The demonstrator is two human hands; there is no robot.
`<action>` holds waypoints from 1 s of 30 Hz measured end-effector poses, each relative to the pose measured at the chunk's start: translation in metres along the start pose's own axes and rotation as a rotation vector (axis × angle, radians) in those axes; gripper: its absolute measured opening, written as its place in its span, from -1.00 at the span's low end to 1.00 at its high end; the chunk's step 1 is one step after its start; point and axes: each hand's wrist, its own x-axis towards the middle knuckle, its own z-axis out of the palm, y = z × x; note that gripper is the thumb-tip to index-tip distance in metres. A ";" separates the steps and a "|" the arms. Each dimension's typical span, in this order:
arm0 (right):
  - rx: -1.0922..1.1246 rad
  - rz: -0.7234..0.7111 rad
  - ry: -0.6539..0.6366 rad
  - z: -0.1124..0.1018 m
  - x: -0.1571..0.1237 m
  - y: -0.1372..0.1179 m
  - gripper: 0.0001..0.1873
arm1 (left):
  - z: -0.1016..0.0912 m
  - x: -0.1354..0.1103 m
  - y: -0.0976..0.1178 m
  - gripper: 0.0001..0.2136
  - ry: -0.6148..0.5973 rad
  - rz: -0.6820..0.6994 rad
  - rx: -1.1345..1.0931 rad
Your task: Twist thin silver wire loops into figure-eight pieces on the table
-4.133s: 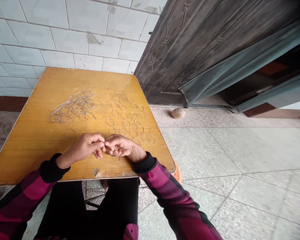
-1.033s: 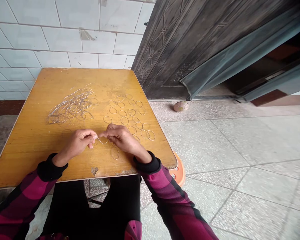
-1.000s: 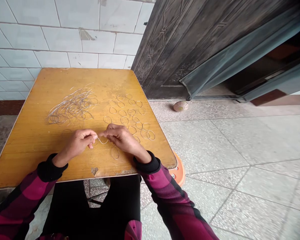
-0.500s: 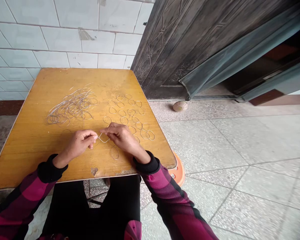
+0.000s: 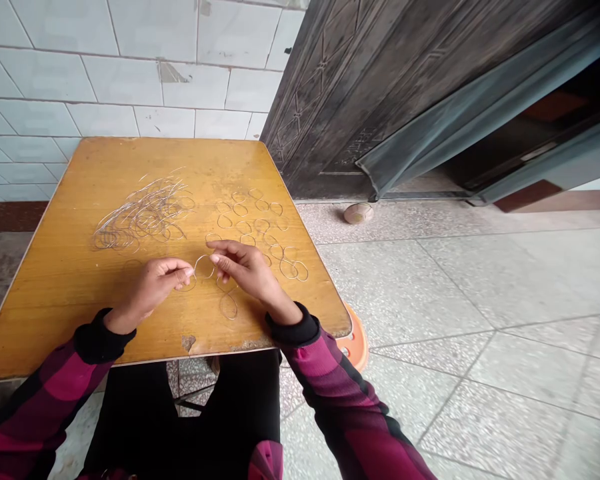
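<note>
A thin bent wire (image 5: 205,257) arches between my two hands above the yellow wooden table (image 5: 95,320). My left hand (image 5: 160,283) is closed in a pinch on its left end. The thumb and fingers of my right hand (image 5: 245,267) are closed at its other side, with the index finger stretched out to the left. Just below the right hand lies a figure-eight wire loop (image 5: 229,307). More wire loops (image 5: 247,227) are spread beyond that hand, some partly hidden by it. A tangled pile of wire (image 5: 140,213) lies at the table's left.
White wall tiles (image 5: 125,77) border the table's far edge. To the right are a dark carved door (image 5: 325,100), a grey-blue curtain (image 5: 420,133) and a roundish object (image 5: 359,213) on the floor. An orange stool (image 5: 356,340) shows under the table's right corner.
The wire between my hands now forms an upward arch, where it was bent downward before. My right hand has shifted and turned slightly; my left hand keeps its pinch nearly in place.
</note>
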 end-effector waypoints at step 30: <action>0.204 0.394 -0.194 -0.002 0.011 0.007 -0.77 | -0.002 0.006 -0.016 -0.74 0.124 0.040 -0.041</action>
